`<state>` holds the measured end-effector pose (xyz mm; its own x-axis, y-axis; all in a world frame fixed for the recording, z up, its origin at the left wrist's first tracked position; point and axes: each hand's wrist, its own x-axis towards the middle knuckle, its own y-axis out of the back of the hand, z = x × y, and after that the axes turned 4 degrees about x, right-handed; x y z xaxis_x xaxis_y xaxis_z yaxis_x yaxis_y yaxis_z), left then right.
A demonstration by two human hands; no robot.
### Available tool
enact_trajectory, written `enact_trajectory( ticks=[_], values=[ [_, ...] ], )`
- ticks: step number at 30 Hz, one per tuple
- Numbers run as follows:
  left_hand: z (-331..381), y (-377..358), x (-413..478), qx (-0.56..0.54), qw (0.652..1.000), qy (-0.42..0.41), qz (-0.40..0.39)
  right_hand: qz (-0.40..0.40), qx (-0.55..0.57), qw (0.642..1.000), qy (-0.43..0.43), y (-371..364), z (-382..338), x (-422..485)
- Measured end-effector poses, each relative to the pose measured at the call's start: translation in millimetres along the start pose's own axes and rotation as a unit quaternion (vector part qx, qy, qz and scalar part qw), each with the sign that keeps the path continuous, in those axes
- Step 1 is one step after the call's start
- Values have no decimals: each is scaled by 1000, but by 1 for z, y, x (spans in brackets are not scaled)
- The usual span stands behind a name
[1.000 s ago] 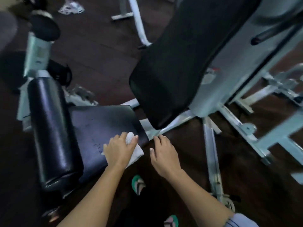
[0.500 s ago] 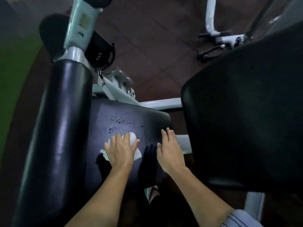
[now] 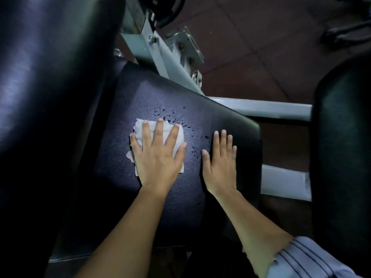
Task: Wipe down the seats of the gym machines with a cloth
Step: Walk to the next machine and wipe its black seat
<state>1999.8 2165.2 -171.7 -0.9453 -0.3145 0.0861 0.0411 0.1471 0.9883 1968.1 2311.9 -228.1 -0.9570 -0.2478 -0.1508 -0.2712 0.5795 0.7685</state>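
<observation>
The left hand (image 3: 158,155) lies flat with fingers spread, palm down on a white cloth (image 3: 175,133) that is pressed against the dark seat pad (image 3: 180,201) near its middle; cloth edges peek out at the fingertips, at the hand's 9 o'clock and at its 3 o'clock by the thumb. The right hand (image 3: 219,163) rests flat on the bare pad just beside it at 3 o'clock, fingers close together, holding nothing and not touching the cloth. Water droplets (image 3: 170,115) speckle the vinyl from 12 to 2 o'clock of the cloth, trailing down between the two hands. The seat's far edge runs diagonally just past the droplets, ending in a rounded corner at 1 o'clock of the right hand — its right edge drops close beside that hand's little finger, leaving scant room there. Open pad stretches toward 6 o'clock under both forearms and toward 11 o'clock of the cloth. A large padded roller (image 3: 50,97) crowds the seat's left side at 9 o'clock, and a back pad (image 3: 345,157) stands at 3 o'clock — pale frame bars (image 3: 261,109) bridge the gap over reddish-brown floor (image 3: 251,57).
</observation>
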Motion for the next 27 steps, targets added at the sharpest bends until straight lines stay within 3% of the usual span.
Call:
enact_trajectory(
  ticks=[6, 10, 12, 17, 19, 21, 24, 27],
  values=[
    [7, -4, 71, 3, 996, 89, 20, 47, 4, 999, 8, -10, 6, -1],
    [4, -3, 34, 10, 1000, -18, 12, 41, 18, 999, 6, -7, 4, 0],
    [-8, 1, -2, 5, 1000, -29, 5, 44, 23, 999, 11, -4, 4, 1],
    [-16, 6, 45, -17, 986, 167, 13, 67, 27, 997, 15, 0, 8, 17],
    [-8, 5, 94, -28, 981, 189, 11, 67, 28, 997, 13, 1, 10, 26],
    [5, -2, 113, -9, 991, 133, 0, 64, 28, 998, 4, 1, 14, 32],
    [20, -7, 71, 5, 999, -45, 0, 68, 36, 997, 0, 2, 18, 34],
    [7, -8, 37, -10, 997, -71, -12, 63, 33, 997, 3, 2, 21, 32]
  ],
)
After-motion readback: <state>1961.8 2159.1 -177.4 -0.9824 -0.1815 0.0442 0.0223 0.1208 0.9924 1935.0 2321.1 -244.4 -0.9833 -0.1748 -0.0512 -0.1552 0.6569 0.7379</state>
